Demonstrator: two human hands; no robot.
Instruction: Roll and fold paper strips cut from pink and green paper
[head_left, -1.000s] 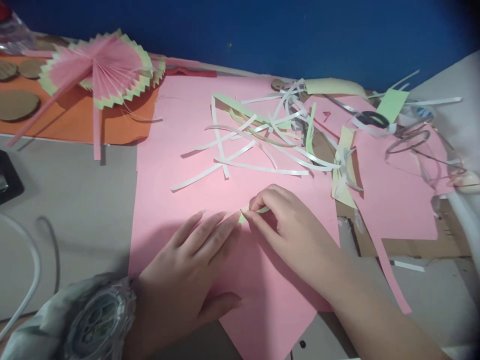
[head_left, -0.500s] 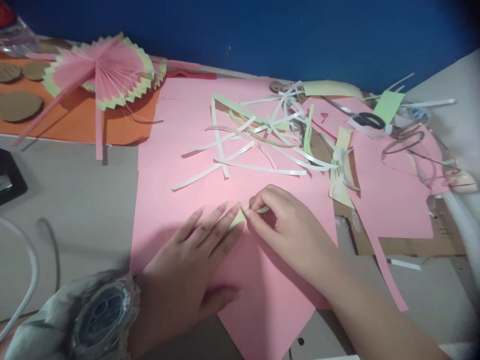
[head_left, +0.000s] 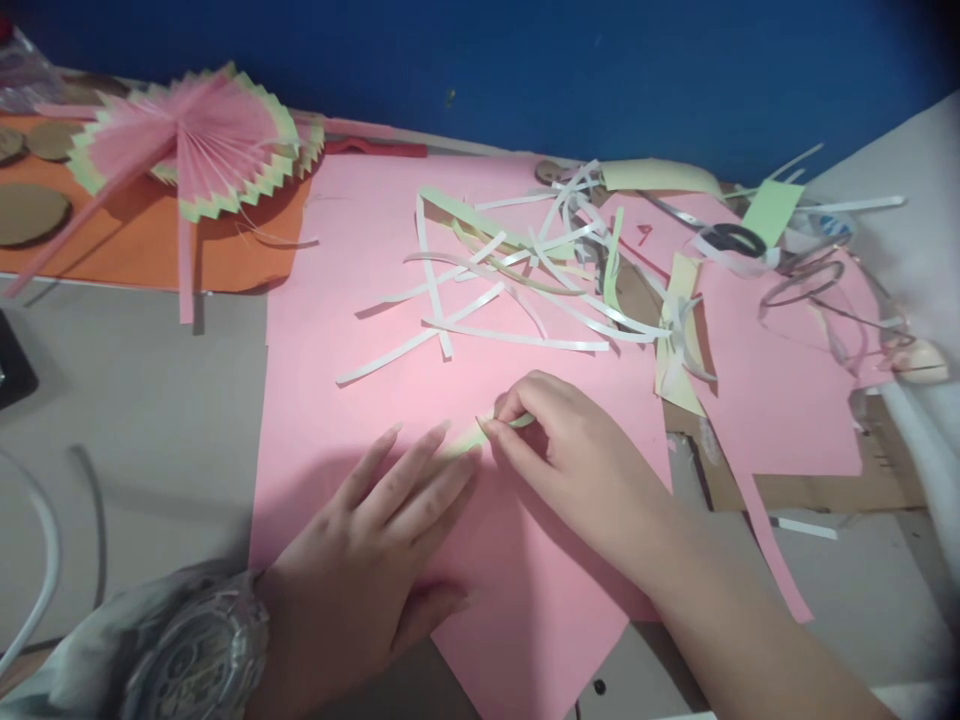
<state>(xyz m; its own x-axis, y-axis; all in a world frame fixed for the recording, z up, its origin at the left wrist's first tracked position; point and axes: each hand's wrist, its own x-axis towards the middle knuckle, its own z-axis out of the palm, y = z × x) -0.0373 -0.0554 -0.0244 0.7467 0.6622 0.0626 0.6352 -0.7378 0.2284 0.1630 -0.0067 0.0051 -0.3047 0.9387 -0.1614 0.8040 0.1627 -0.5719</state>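
Observation:
A narrow pale-green paper strip (head_left: 472, 438) lies slantwise on a pink paper sheet (head_left: 345, 410). My right hand (head_left: 570, 460) pinches the strip's right part between thumb and forefinger, and a short end shows past the fingertips. Flat over the strip's left part rests my left hand (head_left: 390, 530), its fingers stretched and slightly spread. These fingers hide much of the strip. Just beyond both hands, several white paper strips (head_left: 517, 338) are strewn over the pink sheet, mixed with green ones (head_left: 613, 260).
At the back left, a pleated pink-and-green paper fan (head_left: 202, 150) lies on orange paper (head_left: 262, 255) near cardboard discs (head_left: 30, 215). Scissors (head_left: 731, 240), pink paper scraps (head_left: 795, 400), cardboard (head_left: 892, 490) and eyeglasses (head_left: 802, 285) are at right. A blue wall (head_left: 480, 70) stands behind.
My left hand has slid a little left and toward me, baring more of the green strip. My right hand keeps its pinch almost in place. The view has shifted slightly.

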